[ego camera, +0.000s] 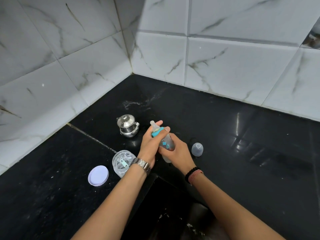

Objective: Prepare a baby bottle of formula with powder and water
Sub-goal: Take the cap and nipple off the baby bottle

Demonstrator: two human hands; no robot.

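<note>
Both hands hold a clear baby bottle (166,142) with teal prints, tilted above the black counter (242,144). My left hand (150,144) wraps the teal collar (156,132) under the pale teat (153,125). My right hand (174,153) grips the bottle's lower body. An open clear jar (122,162) with white powder and a teal scoop stands left of my left wrist. Its white lid (98,175) lies flat further left. The bottle's clear cap (197,149) rests on the counter to the right. A small steel kettle (127,125) stands behind.
Marbled white tile walls (86,66) meet in a corner behind the counter. A wet smear (136,102) marks the counter near the back. A dark recess (166,213) drops below the counter's front edge between my forearms.
</note>
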